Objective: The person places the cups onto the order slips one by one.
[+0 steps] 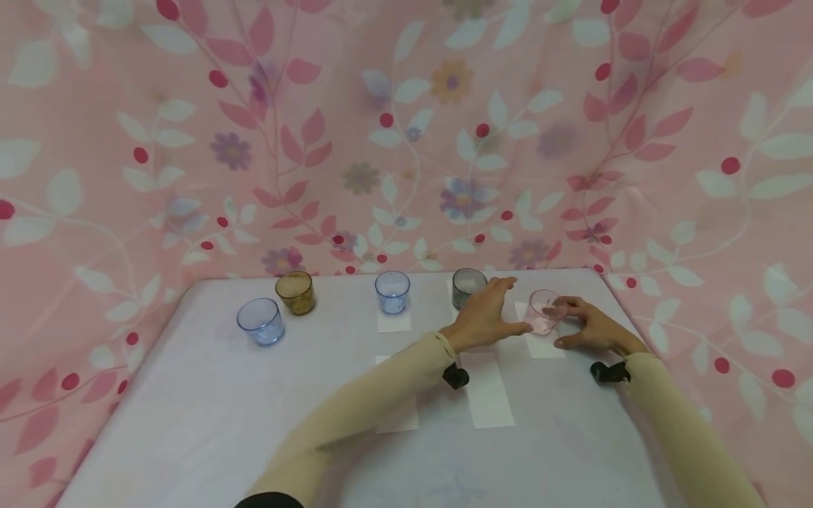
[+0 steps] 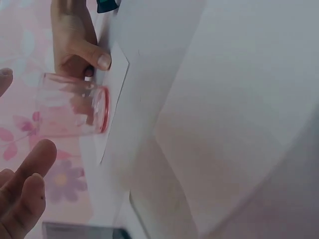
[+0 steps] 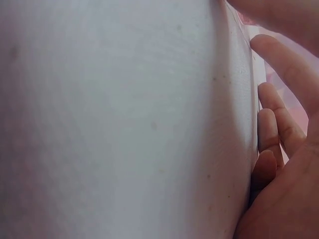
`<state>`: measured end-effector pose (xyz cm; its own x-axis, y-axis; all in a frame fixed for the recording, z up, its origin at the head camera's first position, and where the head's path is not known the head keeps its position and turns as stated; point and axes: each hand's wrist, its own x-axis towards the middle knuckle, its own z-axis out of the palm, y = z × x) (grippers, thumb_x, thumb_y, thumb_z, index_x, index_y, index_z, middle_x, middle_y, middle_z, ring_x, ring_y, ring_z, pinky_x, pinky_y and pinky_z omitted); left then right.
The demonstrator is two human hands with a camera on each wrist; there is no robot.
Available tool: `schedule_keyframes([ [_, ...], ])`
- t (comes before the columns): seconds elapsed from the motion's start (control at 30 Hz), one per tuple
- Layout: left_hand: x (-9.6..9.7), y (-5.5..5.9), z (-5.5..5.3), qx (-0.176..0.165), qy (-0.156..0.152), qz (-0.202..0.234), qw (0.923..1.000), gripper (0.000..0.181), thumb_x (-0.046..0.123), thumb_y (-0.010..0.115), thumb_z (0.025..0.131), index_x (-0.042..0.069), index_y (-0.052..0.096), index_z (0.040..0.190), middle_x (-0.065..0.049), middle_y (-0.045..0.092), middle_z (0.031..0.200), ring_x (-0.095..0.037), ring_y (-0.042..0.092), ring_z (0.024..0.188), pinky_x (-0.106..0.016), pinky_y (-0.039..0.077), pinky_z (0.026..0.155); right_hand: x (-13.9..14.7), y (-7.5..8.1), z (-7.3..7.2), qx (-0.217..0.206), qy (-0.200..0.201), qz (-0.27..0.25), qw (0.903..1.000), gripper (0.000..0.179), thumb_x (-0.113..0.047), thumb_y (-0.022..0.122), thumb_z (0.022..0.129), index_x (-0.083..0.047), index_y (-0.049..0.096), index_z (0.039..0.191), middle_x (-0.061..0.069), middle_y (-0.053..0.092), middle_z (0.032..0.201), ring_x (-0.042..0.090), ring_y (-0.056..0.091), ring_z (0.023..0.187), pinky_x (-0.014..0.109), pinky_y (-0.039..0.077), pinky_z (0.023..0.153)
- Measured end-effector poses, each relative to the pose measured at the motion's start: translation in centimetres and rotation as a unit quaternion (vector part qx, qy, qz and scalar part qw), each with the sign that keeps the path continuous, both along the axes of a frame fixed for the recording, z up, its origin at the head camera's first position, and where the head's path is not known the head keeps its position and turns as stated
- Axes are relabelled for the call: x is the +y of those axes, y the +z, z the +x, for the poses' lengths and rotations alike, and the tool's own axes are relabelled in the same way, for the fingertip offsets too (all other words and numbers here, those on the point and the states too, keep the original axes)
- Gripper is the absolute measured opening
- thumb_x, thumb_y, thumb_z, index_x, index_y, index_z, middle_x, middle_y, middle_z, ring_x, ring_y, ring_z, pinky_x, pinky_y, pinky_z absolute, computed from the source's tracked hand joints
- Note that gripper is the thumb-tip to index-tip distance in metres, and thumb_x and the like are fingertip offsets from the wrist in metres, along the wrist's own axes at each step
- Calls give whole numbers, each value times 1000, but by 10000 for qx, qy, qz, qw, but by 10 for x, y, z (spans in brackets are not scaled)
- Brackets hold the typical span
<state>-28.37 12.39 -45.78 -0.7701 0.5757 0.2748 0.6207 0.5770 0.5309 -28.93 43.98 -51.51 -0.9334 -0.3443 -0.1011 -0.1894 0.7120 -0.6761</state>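
Note:
A clear pink glass (image 1: 541, 326) stands upright on a white paper strip (image 1: 547, 347) at the right of the table. My left hand (image 1: 483, 319) reaches in from its left with fingers extended and thumb pointing at the glass. On the other side is my right hand (image 1: 591, 326), its fingers loosely bent beside the glass and its thumb apart from it. Through the pink glass (image 2: 70, 107) in the left wrist view, part of a right finger shows. A grey glass (image 1: 468, 288) stands just behind my left hand, which partly hides it.
A light blue glass (image 1: 392, 293) stands on a paper strip (image 1: 394, 323) mid-table. At the left are an amber glass (image 1: 296, 293) and another blue glass (image 1: 261, 323). More paper strips (image 1: 492, 398) lie nearer the front. A flowered pink curtain (image 1: 406, 176) hangs behind the table.

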Motion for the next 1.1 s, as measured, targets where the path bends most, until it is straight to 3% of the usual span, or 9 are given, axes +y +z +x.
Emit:
schedule_keyframes([
  [0.4,-78,20,15,596,-97,510,9969,86,45,86,89,8,45,155,-10,59,147,-26,72,110,-39,60,89,3,3,3,-39,-12,61,10000,79,-25,93,80,-1,60,148,27,34,163,55,27,149,77,26,113],
  [0.53,-109,23,20,843,13,787,9933,84,40,90,87,9,48,153,-10,61,142,-15,70,79,-29,58,72,2,3,5,-106,-9,49,9999,78,-26,93,80,-1,61,147,28,34,163,56,25,150,78,26,112],
  [0.63,-137,24,22,1051,200,916,9900,83,37,91,85,7,49,151,-13,63,138,-7,59,61,-24,52,64,1,2,5,-142,4,-6,9999,77,-25,93,81,-2,61,147,28,34,162,56,24,150,79,25,112],
  [0.77,-181,25,22,1263,576,1057,9847,82,34,92,84,4,52,148,-15,65,133,-6,56,59,-27,52,64,0,1,6,-92,44,-59,9999,76,-24,93,81,-5,62,148,27,36,161,55,26,149,78,26,112],
  [1.0,-258,31,24,1331,1436,1215,9731,82,30,94,81,1,54,146,-20,65,134,-10,51,55,-29,48,56,0,3,8,35,106,34,9999,79,-26,92,81,-7,59,150,27,35,160,57,25,148,78,26,110],
  [1.1,-288,32,27,1315,1827,1213,9667,82,30,95,79,0,56,144,-21,66,135,-25,66,78,-41,57,78,0,4,7,-38,72,-16,10000,79,-27,92,82,-7,59,151,28,34,161,57,23,149,80,23,111],
])
